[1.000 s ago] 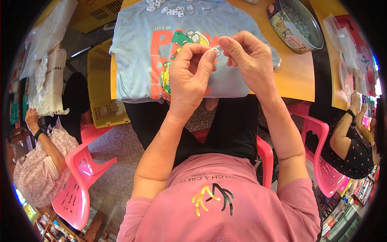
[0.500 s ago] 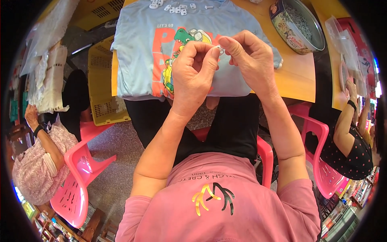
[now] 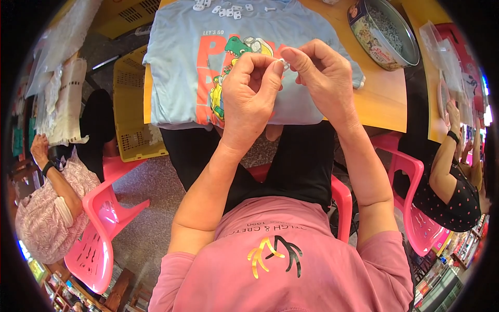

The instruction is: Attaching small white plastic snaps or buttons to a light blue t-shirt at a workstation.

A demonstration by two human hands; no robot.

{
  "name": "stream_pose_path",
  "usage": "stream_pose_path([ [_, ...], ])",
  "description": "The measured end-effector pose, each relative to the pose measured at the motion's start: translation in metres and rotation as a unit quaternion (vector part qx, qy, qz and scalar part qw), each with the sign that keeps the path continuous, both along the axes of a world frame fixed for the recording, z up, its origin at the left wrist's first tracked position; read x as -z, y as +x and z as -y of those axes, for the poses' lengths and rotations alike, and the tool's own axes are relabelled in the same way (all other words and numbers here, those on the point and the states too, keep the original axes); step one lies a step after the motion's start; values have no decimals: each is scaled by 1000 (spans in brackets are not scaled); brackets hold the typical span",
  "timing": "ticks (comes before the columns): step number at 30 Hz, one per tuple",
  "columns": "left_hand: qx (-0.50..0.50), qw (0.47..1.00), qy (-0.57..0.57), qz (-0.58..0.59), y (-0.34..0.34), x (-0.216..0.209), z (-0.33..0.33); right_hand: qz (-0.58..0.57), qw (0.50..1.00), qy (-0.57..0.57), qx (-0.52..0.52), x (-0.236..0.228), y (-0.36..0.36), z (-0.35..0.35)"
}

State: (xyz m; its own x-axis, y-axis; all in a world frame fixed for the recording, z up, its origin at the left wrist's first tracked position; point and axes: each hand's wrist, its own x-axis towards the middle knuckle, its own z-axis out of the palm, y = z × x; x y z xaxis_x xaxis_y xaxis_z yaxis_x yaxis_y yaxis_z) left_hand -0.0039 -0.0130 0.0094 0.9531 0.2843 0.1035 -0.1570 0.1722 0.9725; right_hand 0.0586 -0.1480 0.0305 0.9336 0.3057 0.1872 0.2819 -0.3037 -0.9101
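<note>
My left hand [image 3: 249,91] pinches a small white plastic piece [image 3: 285,63] between thumb and forefinger, above a folded light-blue T-shirt [image 3: 174,78] with a cartoon dinosaur print. Close against the same piece, on its right side, is my right hand [image 3: 323,75]. Its thumb and forefinger are pressed together at the piece; anything else between them is too small to make out. At the far edge of the shirt lie several similar white plastic pieces [image 3: 228,11], and one thin white piece [image 3: 270,9] lies a little apart from them.
A round printed tin [image 3: 371,44] holding many small grey metal parts [image 3: 387,28] stands right on the yellow table [image 3: 384,96]. Yellow crates [image 3: 125,104] stand left. Co-workers sit either side, a left one's hand [image 3: 39,148] on white material; pink chairs [image 3: 99,249] flank me.
My two hands stay almost still around the white piece, with only a very slight shift of the fingers. At the right, a co-worker's arms have moved a little.
</note>
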Motion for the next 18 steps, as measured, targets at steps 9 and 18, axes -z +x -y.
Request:
stream_pose_path([
  [9,-2,1000,-7,-3,1,0,0,79,997,0,22,6,-3,-5],
  [18,0,1000,-30,10,0,2,-1,173,984,4,38,18,-7,-12],
])
